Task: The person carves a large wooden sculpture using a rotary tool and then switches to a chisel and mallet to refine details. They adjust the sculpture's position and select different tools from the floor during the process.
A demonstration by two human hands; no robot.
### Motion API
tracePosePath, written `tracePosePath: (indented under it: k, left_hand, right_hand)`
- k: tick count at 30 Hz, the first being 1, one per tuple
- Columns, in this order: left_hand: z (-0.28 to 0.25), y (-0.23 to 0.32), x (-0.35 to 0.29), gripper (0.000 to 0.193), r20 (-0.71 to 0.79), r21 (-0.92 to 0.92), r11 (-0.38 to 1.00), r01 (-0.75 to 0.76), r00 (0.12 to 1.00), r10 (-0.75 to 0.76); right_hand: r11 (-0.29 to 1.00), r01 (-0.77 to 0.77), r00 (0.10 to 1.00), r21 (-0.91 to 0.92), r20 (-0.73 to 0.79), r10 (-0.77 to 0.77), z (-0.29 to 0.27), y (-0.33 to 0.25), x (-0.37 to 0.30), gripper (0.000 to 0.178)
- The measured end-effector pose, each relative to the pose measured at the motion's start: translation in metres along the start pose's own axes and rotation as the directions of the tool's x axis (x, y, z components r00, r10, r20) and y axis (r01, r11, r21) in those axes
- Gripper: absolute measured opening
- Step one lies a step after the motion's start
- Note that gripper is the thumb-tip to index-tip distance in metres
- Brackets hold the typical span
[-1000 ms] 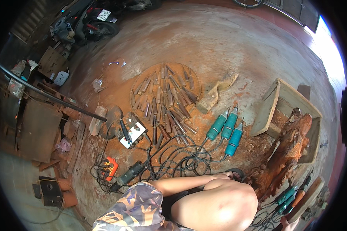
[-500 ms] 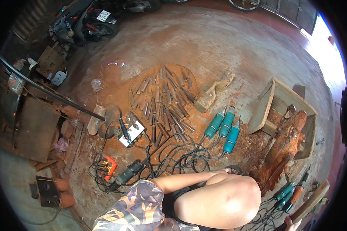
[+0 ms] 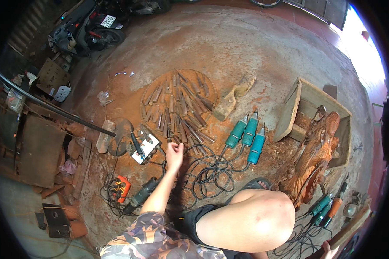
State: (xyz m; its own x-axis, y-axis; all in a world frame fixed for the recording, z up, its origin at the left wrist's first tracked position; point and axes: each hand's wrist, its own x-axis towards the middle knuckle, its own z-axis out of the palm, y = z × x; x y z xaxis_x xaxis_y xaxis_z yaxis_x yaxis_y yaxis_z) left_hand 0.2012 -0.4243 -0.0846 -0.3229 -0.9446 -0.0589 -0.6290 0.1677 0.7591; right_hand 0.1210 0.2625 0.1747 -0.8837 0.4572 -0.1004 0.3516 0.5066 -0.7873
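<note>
Workshop floor, viewed from above. At the centre of the frame, a round board dusted with orange powder bears a fan of brown-handled carving tools. The left hand is at the fan's lower edge, fingers bent; whether they grasp a handle cannot be told. A second hand, cut off at lower right, meets a wooden bar; its owner and grip are unclear.

Hazards, as judged: looped black cables beside the left forearm could snag it if it swings right; the tools overlap closely, so pulling one could drag its neighbours or bring a sharp edge against the fingers.

Surroundings, in descending size: a parked motorbike, upper left; a wooden box, right, overlapped by a reddish wood carving; the bent knee, lower centre, between the left arm and that carving; a pale, waisted wood piece, right of the board; a white-topped box, obstructing the left hand's leftward path; three teal power tools, right of centre; an orange power strip, lower left.
</note>
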Motion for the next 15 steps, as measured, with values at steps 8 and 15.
tracePosePath:
  k: [8,15]
  left_hand:
    - [0.012,-0.026,0.064,0.040,0.161,0.236,0.970,0.062,0.982,-0.102]
    - [-0.002,-0.052,0.081,0.025,0.223,0.227,0.974,0.021,0.972,-0.073]
  right_hand:
    - [0.991,-0.028,0.999,-0.133,0.029,0.032,0.003,0.006,0.013,0.036]
    - [0.997,-0.080,0.996,-0.012,0.036,0.081,0.010,-0.007,0.005,0.047]
